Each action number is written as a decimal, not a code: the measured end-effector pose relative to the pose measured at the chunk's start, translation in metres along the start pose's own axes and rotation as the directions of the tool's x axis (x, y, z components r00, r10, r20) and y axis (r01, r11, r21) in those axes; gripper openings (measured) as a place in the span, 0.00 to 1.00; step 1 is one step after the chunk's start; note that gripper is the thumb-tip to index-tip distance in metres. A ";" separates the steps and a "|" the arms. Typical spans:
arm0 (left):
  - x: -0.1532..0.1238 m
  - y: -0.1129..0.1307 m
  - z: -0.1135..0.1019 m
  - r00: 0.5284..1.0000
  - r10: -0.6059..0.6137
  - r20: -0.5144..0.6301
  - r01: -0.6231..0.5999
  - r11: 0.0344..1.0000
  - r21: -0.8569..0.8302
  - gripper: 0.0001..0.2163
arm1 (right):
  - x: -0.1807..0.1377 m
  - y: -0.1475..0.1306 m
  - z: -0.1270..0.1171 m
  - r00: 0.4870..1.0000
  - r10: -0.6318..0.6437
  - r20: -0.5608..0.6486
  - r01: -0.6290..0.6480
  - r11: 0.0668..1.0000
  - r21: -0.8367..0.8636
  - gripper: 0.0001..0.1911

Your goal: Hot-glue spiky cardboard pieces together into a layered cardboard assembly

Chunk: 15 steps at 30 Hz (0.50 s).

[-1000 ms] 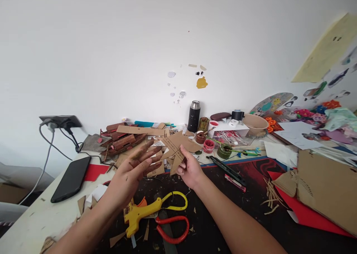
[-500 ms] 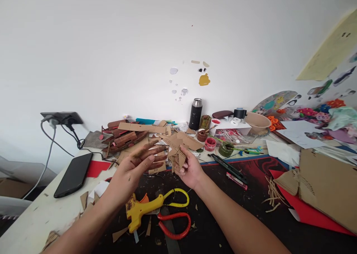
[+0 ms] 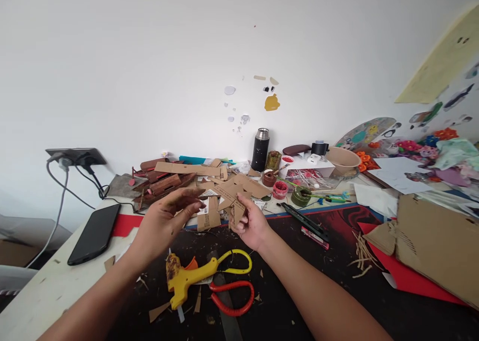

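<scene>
My right hand (image 3: 251,225) is closed around a small folded cardboard piece (image 3: 237,210), held above the dark mat. Just to its left is my left hand (image 3: 166,218), paint-stained, with the fingers curled toward the thumb in a loose pinch; I cannot make out anything between them. A flat cardboard scrap with a label (image 3: 208,216) lies on the table between the two hands. Below the hands lie a yellow glue gun (image 3: 187,277) and scissors with a yellow and a red handle (image 3: 232,291).
A black phone (image 3: 94,233) lies at the left by a wall socket with cables (image 3: 75,157). Cardboard scraps (image 3: 179,177), a black flask (image 3: 260,149), paint pots (image 3: 280,189), a utility knife (image 3: 304,221) and a bowl (image 3: 342,161) crowd the back. A large cardboard sheet (image 3: 434,243) covers red paper at right.
My left hand went from spread, stretched fingers to a curled pinch and drew slightly left and up. My right hand kept hold of the cardboard piece, almost still.
</scene>
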<state>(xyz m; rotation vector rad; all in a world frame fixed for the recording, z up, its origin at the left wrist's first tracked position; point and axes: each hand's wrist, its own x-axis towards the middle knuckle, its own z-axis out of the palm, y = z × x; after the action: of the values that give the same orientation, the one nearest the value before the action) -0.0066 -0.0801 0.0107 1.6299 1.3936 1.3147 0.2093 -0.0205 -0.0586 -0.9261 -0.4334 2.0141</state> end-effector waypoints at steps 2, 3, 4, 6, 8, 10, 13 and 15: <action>0.001 -0.003 -0.003 0.999 0.043 0.016 -0.044 0.997 0.059 0.22 | 0.000 0.001 0.001 1.000 0.001 -0.014 -0.001 1.000 0.004 0.27; 0.002 -0.004 -0.004 0.997 0.066 0.027 -0.068 0.994 0.089 0.22 | 0.000 0.001 0.001 1.000 0.005 -0.022 -0.005 1.000 0.008 0.26; 0.003 -0.005 -0.006 0.995 0.090 0.038 -0.094 0.988 0.123 0.21 | 0.000 0.002 0.002 0.999 0.009 -0.032 -0.009 1.000 0.013 0.25; 0.005 -0.007 -0.010 0.988 0.143 0.051 -0.151 0.968 0.200 0.19 | -0.001 0.002 0.003 0.999 0.020 -0.051 -0.019 1.000 0.019 0.24; 0.007 -0.008 -0.014 0.979 0.196 0.061 -0.206 0.941 0.270 0.17 | -0.002 0.002 0.004 0.997 0.038 -0.061 -0.037 0.999 0.012 0.25; 0.009 -0.008 -0.017 0.969 0.236 0.072 -0.246 0.917 0.312 0.16 | -0.002 0.003 0.004 0.997 0.051 -0.064 -0.051 0.999 0.001 0.25; 0.009 -0.008 -0.019 0.961 0.263 0.082 -0.275 0.904 0.327 0.16 | -0.002 0.004 0.005 0.995 0.056 -0.081 -0.057 0.998 -0.009 0.23; 0.009 -0.009 -0.019 0.960 0.268 0.086 -0.281 0.907 0.314 0.16 | -0.002 0.004 0.005 0.993 0.060 -0.103 -0.061 0.998 -0.006 0.21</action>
<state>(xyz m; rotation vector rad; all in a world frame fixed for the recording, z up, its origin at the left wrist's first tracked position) -0.0280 -0.0717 0.0111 2.1275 1.4531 1.2409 0.2040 -0.0243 -0.0568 -1.0548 -0.3610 2.0098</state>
